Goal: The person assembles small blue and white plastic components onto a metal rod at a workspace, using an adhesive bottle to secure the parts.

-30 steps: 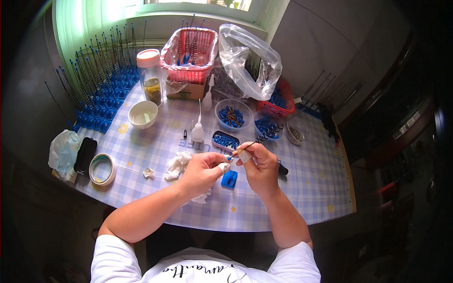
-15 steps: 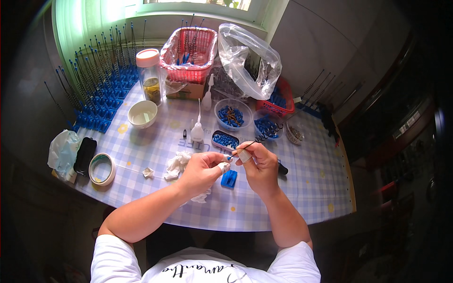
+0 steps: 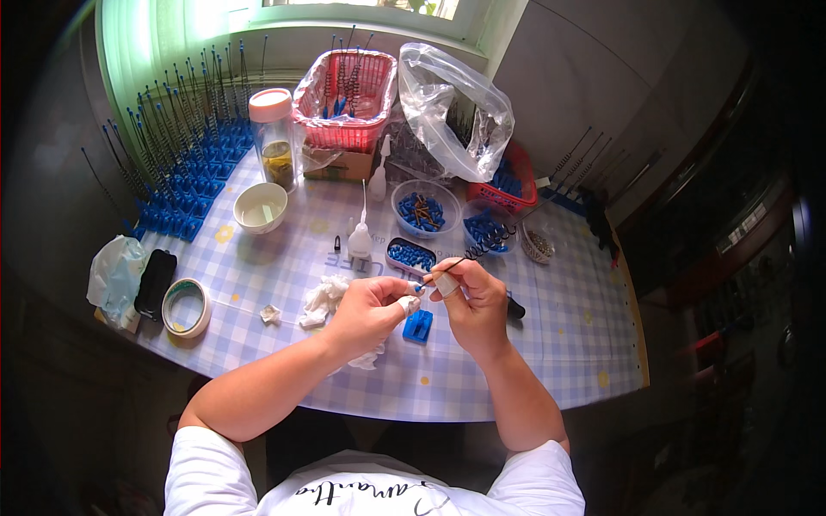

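Between my hands a thin black rod with a coiled spring-like section [image 3: 490, 245] slants up to the right. Its shaft is pinched in my right hand [image 3: 471, 303], whose thumb has a pale wrap. My left hand [image 3: 376, 310], with pale wraps on thumb and finger, pinches a small blue bead-like tip [image 3: 418, 289] at the rod's lower end. Just below the fingers lies a blue plastic block [image 3: 418, 327]. Beyond them is a black-rimmed tray of small blue pieces [image 3: 410, 255]. Crumpled white tissue [image 3: 323, 301] lies beside my left hand.
Blue stands with upright coiled rods [image 3: 185, 202] fill the back left. A white bowl [image 3: 260, 209], lidded jar [image 3: 276, 155], needle-tipped bottle [image 3: 360, 239] and tape roll [image 3: 186, 310] stand around. Behind are tubs of blue parts [image 3: 426, 209], a red basket [image 3: 344, 129] and a clear bag [image 3: 456, 112].
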Action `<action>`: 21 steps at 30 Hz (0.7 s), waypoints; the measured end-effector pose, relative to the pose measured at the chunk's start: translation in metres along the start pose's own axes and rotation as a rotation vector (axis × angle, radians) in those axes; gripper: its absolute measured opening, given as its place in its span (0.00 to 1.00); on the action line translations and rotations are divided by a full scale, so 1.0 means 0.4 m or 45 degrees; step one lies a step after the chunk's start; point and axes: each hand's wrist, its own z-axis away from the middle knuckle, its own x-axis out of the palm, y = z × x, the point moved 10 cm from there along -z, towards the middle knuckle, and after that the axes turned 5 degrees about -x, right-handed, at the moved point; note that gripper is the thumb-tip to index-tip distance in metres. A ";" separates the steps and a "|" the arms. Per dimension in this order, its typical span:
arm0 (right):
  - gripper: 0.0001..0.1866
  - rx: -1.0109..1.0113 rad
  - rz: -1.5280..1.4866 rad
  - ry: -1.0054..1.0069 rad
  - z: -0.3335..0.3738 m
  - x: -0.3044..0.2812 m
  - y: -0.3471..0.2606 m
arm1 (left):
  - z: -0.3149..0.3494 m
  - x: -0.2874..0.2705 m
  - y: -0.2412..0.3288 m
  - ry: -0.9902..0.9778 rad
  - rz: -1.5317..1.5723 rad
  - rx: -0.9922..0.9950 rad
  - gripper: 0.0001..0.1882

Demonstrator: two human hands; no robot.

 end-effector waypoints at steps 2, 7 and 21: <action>0.04 0.003 0.009 0.000 0.000 0.000 0.000 | 0.000 -0.001 -0.001 0.006 -0.001 0.001 0.10; 0.04 0.015 0.000 0.040 -0.003 -0.003 -0.004 | 0.000 -0.001 -0.001 -0.002 0.016 -0.005 0.10; 0.02 0.141 -0.192 0.094 -0.006 -0.012 0.028 | 0.002 0.005 0.000 -0.038 -0.008 -0.043 0.12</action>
